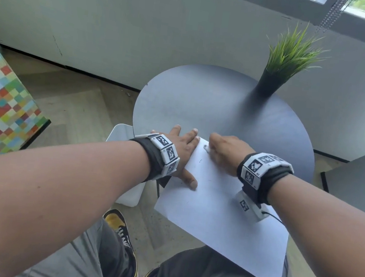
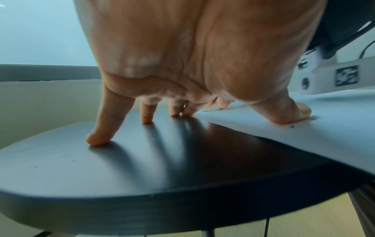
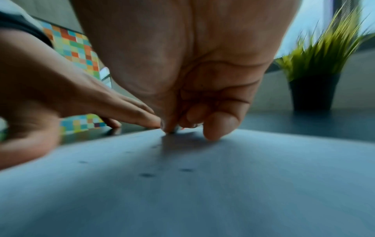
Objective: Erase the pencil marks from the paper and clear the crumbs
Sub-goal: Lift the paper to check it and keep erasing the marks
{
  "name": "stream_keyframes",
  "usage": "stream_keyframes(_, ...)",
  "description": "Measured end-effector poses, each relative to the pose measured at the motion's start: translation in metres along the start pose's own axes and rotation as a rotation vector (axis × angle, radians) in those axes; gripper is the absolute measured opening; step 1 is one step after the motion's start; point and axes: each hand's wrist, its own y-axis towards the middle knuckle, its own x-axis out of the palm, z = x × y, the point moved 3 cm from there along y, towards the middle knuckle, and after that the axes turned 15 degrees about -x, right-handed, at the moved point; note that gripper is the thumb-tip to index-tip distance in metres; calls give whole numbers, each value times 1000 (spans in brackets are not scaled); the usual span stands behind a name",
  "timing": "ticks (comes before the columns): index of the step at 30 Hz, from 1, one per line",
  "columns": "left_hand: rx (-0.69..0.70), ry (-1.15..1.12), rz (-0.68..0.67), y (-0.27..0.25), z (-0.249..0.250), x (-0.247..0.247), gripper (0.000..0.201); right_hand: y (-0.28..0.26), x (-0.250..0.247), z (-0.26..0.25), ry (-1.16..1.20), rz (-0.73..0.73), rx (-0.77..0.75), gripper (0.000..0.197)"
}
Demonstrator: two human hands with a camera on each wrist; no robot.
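Erasing step underway, w/ crumbs not yet cleared.

Paper (image 1: 225, 215) lies on the round table (image 1: 204, 99), its near part hanging off the 6 o'clock edge over the lap. Left hand (image 1: 181, 153) is spread flat, thumb on the sheet, other fingers mostly on the tabletop, pinning the paper's 10 o'clock side. Right hand (image 1: 227, 152) has fingers curled tight on a small white eraser (image 1: 206, 148), pressed at the sheet's 12 o'clock corner. A faint pencil mark (image 1: 200, 161) sits just toward 6 from it; dark crumbs (image 3: 146, 175) dot the sheet. Judged next: short strokes over the leftover mark while the left hand braces the paper, then brush specks off. Potted plant (image 1: 284, 65) stands at 1 o'clock, well apart.
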Motion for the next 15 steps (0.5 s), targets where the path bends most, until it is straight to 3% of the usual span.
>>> stream_keyframes(3, 0, -6, -4, -1, -1, 0, 139, -2, 6, -15, 8, -29, -72, 17)
stream_keyframes(5, -1, -5, -13, -1, -1, -1, 139, -7, 15, -29, 43, -96, -194, 33)
stream_keyframes(10, 3, 17, 14, -1, -2, -1, 138, -5, -3, -3, -6, 4, 19, 24)
stream_keyframes(15, 7, 23, 26, -4, -2, -2, 137, -19, 13, -29, 73, -30, -161, 22)
